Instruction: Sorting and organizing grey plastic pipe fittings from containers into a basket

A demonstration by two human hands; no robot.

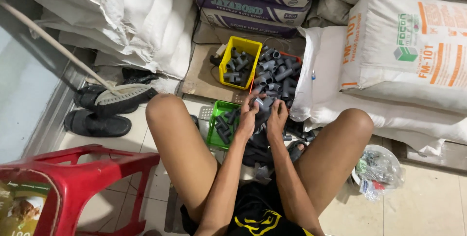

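Both hands (262, 117) grip one grey fitting (259, 102); more fill yellow bin (253, 47) (also green tray (211, 136)).

I sit on the tiled floor (428, 207) of a building-supply shop's storeroom. Stacked sacks of mortar or cement (404, 46) and white woven bags (121, 17) line the walls around me; a yellow crate (224, 63), a green tray (214, 134) and a heap of grey pipe fittings (277, 73) hold plumbing stock.
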